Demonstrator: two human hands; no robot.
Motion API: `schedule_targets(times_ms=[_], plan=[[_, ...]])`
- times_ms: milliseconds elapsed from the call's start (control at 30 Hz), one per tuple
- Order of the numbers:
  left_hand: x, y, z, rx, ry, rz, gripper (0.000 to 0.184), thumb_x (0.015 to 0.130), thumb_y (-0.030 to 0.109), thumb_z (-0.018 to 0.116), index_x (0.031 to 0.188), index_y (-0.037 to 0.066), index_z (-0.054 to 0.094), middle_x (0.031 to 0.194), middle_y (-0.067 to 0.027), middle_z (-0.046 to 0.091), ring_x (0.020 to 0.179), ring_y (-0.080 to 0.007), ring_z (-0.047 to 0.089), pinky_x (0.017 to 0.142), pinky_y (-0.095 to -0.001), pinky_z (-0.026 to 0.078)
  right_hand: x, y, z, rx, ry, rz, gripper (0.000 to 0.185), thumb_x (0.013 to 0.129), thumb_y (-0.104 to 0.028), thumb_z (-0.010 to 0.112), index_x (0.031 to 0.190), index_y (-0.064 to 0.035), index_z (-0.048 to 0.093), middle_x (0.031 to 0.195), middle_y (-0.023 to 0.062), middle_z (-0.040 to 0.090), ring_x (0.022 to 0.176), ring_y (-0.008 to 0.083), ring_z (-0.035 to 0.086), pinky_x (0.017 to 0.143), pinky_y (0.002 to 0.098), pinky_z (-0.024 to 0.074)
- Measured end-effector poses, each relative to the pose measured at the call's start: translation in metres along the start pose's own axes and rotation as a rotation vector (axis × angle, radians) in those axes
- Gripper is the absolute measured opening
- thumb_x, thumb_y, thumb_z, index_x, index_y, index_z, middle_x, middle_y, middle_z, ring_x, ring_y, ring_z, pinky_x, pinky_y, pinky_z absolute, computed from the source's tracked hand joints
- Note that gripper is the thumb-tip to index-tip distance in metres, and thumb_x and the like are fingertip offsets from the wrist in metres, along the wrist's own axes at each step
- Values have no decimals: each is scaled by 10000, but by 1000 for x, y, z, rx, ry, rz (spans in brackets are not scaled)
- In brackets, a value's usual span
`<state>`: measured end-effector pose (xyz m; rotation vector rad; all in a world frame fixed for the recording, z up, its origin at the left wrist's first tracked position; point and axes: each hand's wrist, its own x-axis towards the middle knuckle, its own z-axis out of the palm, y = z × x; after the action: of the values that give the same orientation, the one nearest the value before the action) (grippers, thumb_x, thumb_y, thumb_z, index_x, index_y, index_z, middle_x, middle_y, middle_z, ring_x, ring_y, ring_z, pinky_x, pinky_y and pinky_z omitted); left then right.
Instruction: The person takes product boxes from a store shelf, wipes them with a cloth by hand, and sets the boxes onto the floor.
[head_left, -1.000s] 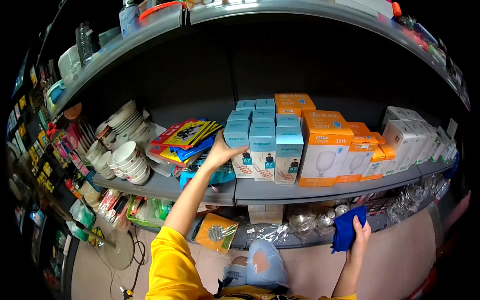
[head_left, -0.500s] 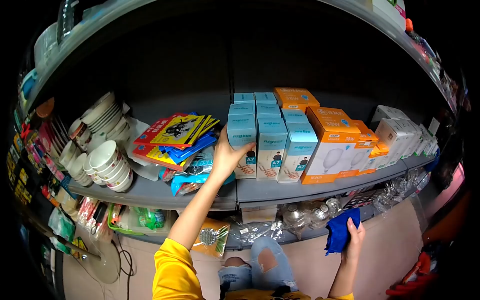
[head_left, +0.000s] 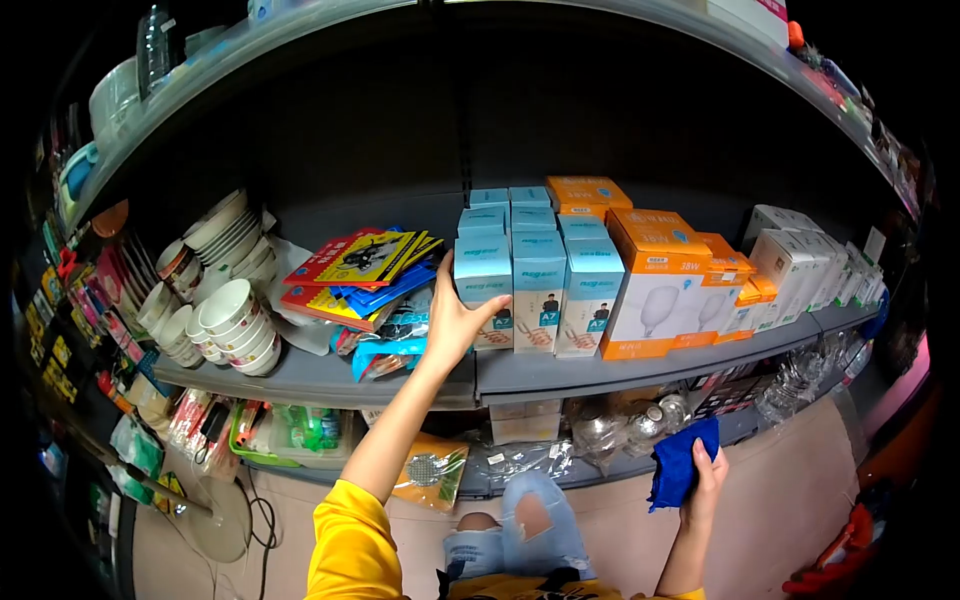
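My left hand (head_left: 458, 320) is wrapped round the left front light blue box (head_left: 484, 262), thumb across its front and fingers along its left side. The box stands upright on the grey shelf (head_left: 540, 375). To its right stand a middle light blue box (head_left: 538, 290) and a right light blue box (head_left: 588, 300), both printed "A7", with more such boxes behind. My right hand (head_left: 708, 480), low in front of the shelf, holds a crumpled dark blue cloth (head_left: 684, 464) between thumb and fingers.
Orange and white bulb boxes (head_left: 652, 285) and white cartons (head_left: 790, 275) line the shelf's right side. Left of my hand lie yellow and red packets (head_left: 365, 258) and stacked bowls (head_left: 235, 325). Below are a green-rimmed bin (head_left: 290, 435) and clear-wrapped bulbs (head_left: 640, 425).
The front row of light blue boxes stands straighter and closer in line, the right one shifted slightly left. My left hand stays on its box. The view has shifted a little.
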<state>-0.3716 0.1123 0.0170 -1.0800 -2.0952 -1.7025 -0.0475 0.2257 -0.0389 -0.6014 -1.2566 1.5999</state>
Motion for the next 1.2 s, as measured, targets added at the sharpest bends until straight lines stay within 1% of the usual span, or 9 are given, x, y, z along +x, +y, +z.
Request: schedule_targets(times_ms=[167,300,500,567,700,833,900,1067,1200], plan=[[-11,2,-6,86,-10,92,988,526,273,778,1271,-39,209,1237,-237,328,1135,-345,378,925,-378,348,-8,7,-10,-1,-5,7,123,793,-155,554,787,-32,550,703,-33,507,604,31,422,550,168,330],[-17,-4,-10,210,-44,227,922,502,251,791,1216,-25,277,1197,-204,345,1106,-301,396,915,-368,351,-14,7,-14,19,-42,24,130,794,-152,553,811,-23,557,719,-26,516,620,32,431,562,167,338],[-36,2,-10,-53,-109,138,872,513,239,801,1171,1,281,1106,-171,429,1032,-263,459,877,-342,375,-25,4,-17,36,-31,9,126,800,-149,549,800,-24,554,709,-29,516,611,33,433,557,169,341],[-42,-6,-6,-54,-74,183,804,526,166,798,1127,30,282,1043,-126,467,971,-228,488,830,-322,396,-30,4,-19,49,-37,17,126,800,-152,550,793,-27,553,713,-30,519,615,35,438,563,171,344],[-52,1,-8,-31,-74,207,837,529,227,802,1148,19,279,1065,-157,480,999,-254,494,844,-333,394,-41,4,-22,56,-32,29,126,799,-153,552,795,-27,554,723,-29,524,626,37,444,575,173,348],[-61,5,-8,-11,-41,233,816,542,203,797,1155,35,285,1085,-162,474,1001,-262,495,845,-337,397,-49,7,-28,-11,-56,41,174,804,-190,540,857,-24,532,731,-15,526,630,50,468,577,182,371],[-62,7,-7,-22,7,279,807,522,106,795,1143,45,282,1149,-164,428,1062,-264,454,888,-343,371,-49,6,-27,-16,-49,36,171,804,-191,540,850,-26,533,721,-16,524,624,49,465,569,180,367],[-67,32,-22,-108,33,479,775,525,41,753,1143,54,286,1163,-175,398,1139,-296,383,950,-376,308,-53,4,-27,15,-53,53,149,804,-174,552,818,-25,551,715,-15,532,627,46,458,584,185,364],[-93,52,-42,-96,65,536,783,522,135,759,1150,37,301,1143,-173,410,1083,-285,425,961,-410,285,-50,15,-27,28,-117,132,206,824,-189,528,921,-8,548,801,16,560,694,75,506,638,207,402]])
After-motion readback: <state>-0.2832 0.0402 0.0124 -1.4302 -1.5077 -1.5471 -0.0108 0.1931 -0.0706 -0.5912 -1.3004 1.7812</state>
